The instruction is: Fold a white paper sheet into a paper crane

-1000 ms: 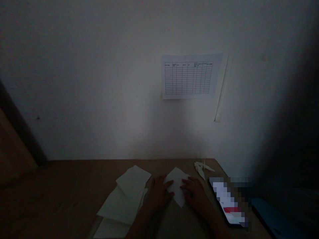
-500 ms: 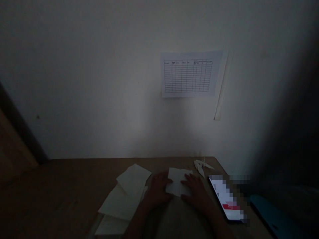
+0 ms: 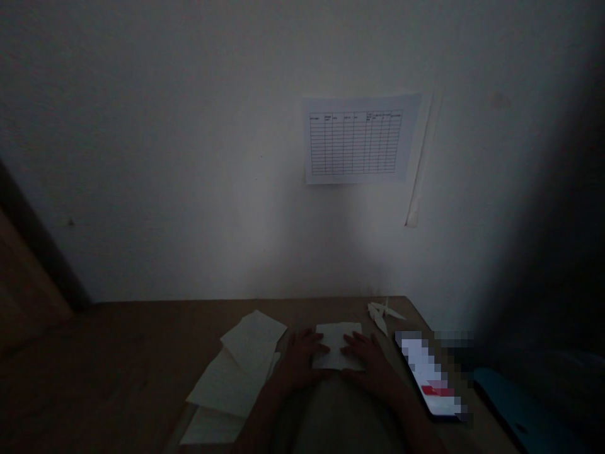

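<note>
A small white square of paper (image 3: 336,343) lies flat on the brown table (image 3: 142,353) in front of me. My left hand (image 3: 299,364) rests on its left edge, fingers stretched flat. On its right side lies my right hand (image 3: 373,366), its fingers also flat on the sheet. Both hands press the paper down against the table. The room is dim.
A loose pile of white sheets (image 3: 236,375) lies left of my hands. A folded white paper figure (image 3: 382,313) sits near the table's back right corner. A lit phone (image 3: 429,373) lies at the right, a blue object (image 3: 515,410) beyond it. A printed table sheet (image 3: 359,140) hangs on the wall.
The paper was a diamond pointing toward me; it has been turned and now lies square between my hands, slightly farther from me. Both hands stayed on it.
</note>
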The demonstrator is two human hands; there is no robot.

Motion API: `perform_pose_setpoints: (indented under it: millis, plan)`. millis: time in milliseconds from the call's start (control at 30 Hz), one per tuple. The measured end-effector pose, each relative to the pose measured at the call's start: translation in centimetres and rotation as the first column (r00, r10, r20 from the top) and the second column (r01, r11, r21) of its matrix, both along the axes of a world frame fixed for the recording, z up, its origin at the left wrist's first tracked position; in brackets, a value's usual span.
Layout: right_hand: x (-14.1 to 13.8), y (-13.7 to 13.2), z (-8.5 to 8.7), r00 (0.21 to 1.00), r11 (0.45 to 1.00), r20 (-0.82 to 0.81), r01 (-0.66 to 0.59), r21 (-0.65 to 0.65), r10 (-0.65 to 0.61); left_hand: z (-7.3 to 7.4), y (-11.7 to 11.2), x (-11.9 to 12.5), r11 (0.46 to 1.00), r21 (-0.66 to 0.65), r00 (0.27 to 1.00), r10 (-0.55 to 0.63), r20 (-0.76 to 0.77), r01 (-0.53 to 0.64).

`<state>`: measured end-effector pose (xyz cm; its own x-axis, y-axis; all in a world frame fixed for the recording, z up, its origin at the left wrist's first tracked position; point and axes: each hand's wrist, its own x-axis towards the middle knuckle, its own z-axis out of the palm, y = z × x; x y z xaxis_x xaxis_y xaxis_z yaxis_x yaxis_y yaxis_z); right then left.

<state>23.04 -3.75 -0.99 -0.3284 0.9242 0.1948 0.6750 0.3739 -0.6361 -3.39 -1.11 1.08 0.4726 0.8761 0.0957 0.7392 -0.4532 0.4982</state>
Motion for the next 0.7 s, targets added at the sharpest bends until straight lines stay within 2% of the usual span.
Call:
perform_pose_setpoints:
  millis: [367,467,567,700]
  plan:
    - [0.4,0.6,-1.4,0.987,0.995,-0.140,0.084,0.052,-0.076,-1.4,0.8,0.0,0.996,0.077,0.997,0.036,0.075,-0.042]
    - [0.8,0.8,-1.5,0.979,0.986,-0.139,0.156,0.052,-0.148,-1.7,1.0,0.0,0.994,0.074,0.993,0.074,0.095,-0.082]
    - [1.0,1.1,-1.0,0.965,0.973,-0.138,0.230,0.025,-0.224,-1.5,0.9,0.0,0.991,0.053,0.986,0.117,0.118,-0.124]
    - [0.9,1.3,-0.1,0.948,0.953,-0.093,0.301,-0.044,-0.304,-0.4,0.5,0.1,0.981,0.011,0.975,0.194,0.110,-0.196]
